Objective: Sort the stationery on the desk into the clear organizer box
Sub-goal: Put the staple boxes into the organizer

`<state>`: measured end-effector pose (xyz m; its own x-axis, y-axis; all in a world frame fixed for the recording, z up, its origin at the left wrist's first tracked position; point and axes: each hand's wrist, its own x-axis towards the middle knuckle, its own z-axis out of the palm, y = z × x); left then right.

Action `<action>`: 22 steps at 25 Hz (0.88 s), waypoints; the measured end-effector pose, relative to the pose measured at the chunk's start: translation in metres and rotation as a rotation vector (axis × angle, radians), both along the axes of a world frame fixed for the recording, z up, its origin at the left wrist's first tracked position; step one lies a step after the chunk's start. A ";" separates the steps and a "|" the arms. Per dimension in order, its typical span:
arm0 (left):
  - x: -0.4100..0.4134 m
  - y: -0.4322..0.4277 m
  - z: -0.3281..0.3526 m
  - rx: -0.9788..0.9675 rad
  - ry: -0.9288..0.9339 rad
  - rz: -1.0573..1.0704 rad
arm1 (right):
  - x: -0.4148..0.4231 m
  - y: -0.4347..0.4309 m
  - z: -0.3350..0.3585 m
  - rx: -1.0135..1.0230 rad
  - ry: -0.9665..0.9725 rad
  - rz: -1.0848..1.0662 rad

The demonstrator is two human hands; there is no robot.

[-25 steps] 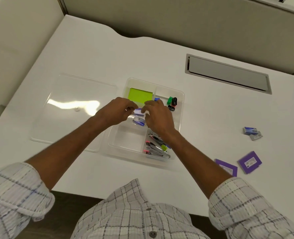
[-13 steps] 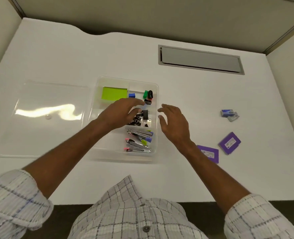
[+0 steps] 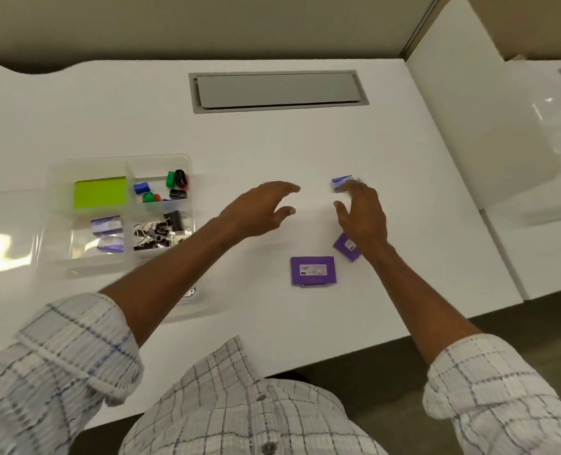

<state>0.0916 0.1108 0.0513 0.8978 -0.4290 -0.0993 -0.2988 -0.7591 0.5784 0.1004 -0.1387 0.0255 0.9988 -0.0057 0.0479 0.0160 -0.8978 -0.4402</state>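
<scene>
The clear organizer box [image 3: 55, 178] sits at the left of the white desk. It holds a green sticky-note pad [image 3: 99, 192], coloured clips [image 3: 170, 185], black binder clips [image 3: 161, 229] and two small staple boxes [image 3: 106, 224]. My right hand [image 3: 361, 215] hovers open with its fingertips at a small blue staple box [image 3: 341, 182] on the desk. A purple case [image 3: 346, 246] lies partly under that wrist, and a second purple case [image 3: 312, 270] lies nearer me. My left hand [image 3: 259, 210] is open over bare desk, right of the organizer.
The organizer's clear lid [image 3: 6, 231] lies flat to the left of the box. A grey cable hatch [image 3: 277, 90] is set into the desk at the back. A white partition [image 3: 463, 133] bounds the desk on the right.
Both hands have left the organizer and moved right. The right hand has reached the blue staple box; the left now hovers over the desk. The view has swung right.
</scene>
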 end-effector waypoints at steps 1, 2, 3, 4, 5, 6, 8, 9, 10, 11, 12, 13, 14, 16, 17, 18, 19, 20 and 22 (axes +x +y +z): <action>0.008 -0.016 -0.003 0.008 0.012 -0.008 | 0.006 -0.012 -0.002 -0.014 0.030 -0.020; 0.016 -0.033 -0.006 0.028 0.028 -0.014 | 0.013 -0.025 -0.004 -0.030 0.067 -0.034; 0.024 -0.047 -0.010 0.063 0.040 -0.020 | 0.020 -0.035 -0.007 -0.045 0.100 -0.032; 0.031 -0.059 -0.013 0.107 0.045 -0.033 | 0.027 -0.043 -0.010 -0.052 0.127 -0.013; 0.038 -0.070 -0.017 0.154 0.045 -0.051 | 0.033 -0.050 -0.013 -0.048 0.150 0.009; 0.046 -0.078 -0.020 0.195 0.043 -0.066 | 0.039 -0.054 -0.016 -0.046 0.168 0.026; 0.060 -0.094 -0.028 0.240 0.048 -0.072 | 0.050 -0.063 -0.023 -0.051 0.202 0.038; 0.066 -0.101 -0.032 0.242 0.046 -0.062 | 0.054 -0.065 -0.026 -0.053 0.207 0.046; 0.072 -0.108 -0.036 0.238 0.044 -0.053 | 0.057 -0.068 -0.030 -0.050 0.212 0.057; 0.076 -0.115 -0.039 0.230 0.048 -0.043 | 0.058 -0.069 -0.033 -0.048 0.218 0.071; 0.081 -0.123 -0.042 0.218 0.055 -0.036 | 0.059 -0.072 -0.036 -0.044 0.224 0.086; 0.084 -0.130 -0.045 0.203 0.064 -0.028 | 0.060 -0.073 -0.038 -0.040 0.227 0.103; 0.086 -0.136 -0.048 0.184 0.078 -0.017 | 0.060 -0.074 -0.040 -0.034 0.227 0.119; 0.086 -0.148 -0.053 0.134 0.084 0.020 | 0.060 -0.076 -0.043 -0.004 0.223 0.140; 0.086 -0.154 -0.054 0.123 0.050 0.039 | 0.060 -0.078 -0.044 0.011 0.211 0.146; 0.085 -0.159 -0.056 0.129 0.002 0.057 | 0.059 -0.079 -0.045 0.018 0.190 0.151; 0.083 -0.163 -0.057 0.132 -0.029 0.071 | 0.057 -0.080 -0.045 0.026 0.163 0.153; 0.081 -0.165 -0.059 0.111 -0.036 0.088 | 0.056 -0.082 -0.046 0.042 0.136 0.151; 0.077 -0.163 -0.059 0.007 0.010 0.144 | 0.055 -0.083 -0.044 0.117 0.110 0.127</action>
<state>0.1688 -0.0527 -0.0073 0.9489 -0.2955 -0.1110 -0.1811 -0.7976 0.5754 0.1552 -0.2213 -0.0186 0.9911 0.1210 -0.0549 0.0716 -0.8342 -0.5467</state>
